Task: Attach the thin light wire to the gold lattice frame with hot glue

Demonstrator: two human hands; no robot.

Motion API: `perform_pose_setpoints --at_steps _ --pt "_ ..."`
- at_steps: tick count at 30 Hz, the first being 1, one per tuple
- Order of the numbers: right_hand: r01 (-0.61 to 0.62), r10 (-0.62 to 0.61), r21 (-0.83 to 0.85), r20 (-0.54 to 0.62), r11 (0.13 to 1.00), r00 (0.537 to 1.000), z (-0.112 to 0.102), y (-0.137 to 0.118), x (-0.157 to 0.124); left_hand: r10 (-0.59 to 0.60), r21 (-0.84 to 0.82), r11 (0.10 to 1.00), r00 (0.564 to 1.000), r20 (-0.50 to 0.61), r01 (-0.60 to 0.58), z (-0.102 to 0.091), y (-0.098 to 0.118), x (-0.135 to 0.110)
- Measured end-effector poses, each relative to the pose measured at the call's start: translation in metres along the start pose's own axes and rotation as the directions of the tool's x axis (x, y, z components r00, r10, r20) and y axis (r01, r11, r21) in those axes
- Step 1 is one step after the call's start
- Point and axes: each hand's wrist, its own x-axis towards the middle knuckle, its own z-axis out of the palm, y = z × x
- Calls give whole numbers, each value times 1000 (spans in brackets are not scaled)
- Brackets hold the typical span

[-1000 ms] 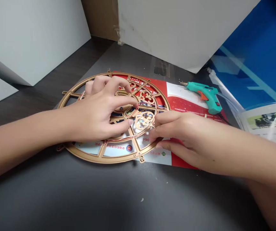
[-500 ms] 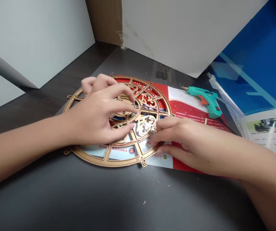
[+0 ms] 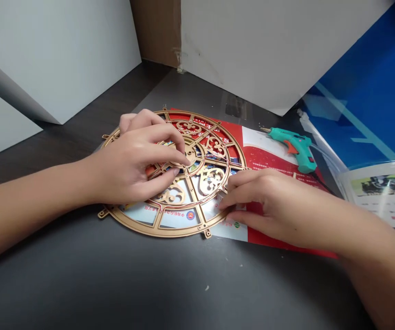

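Observation:
A round gold openwork frame [image 3: 193,195] with scroll ornaments, rings and spokes lies flat. Thin copper-coloured wire [image 3: 214,196] follows its inner ring. My left hand [image 3: 137,158] rests over the left half of this frame. Its fingers are bent and its thumb stands slightly apart, with the fingertips at the central hub [image 3: 190,156]. At the right rim, my right hand [image 3: 255,199] has its fingers curled in and closed on the edge of the frame. Whether wire is also between those fingertips is hidden.
Under the frame lies a red and white printed sheet [image 3: 266,160] on the dark table [image 3: 149,284]. A teal glue gun [image 3: 295,144] with an orange trigger lies at the back right. Farther right is a printed booklet [image 3: 383,197]. White panels [image 3: 231,50] stand behind.
My left hand's fingertips have drawn back left from the inner ring to the hub, uncovering more of the ornaments. The right hand stays at the rim. The view has shifted slightly.

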Motion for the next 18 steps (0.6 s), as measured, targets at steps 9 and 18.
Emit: perform_pose_setpoints --at_steps 9,18 --pt "-904 606 -174 -691 390 394 -45 45 -19 93 224 969 995 43 -100 -5 -2 1" --pt "-946 889 -235 -347 225 298 -51 103 -31 2 154 988 1000 9 -4 -13 0 7"
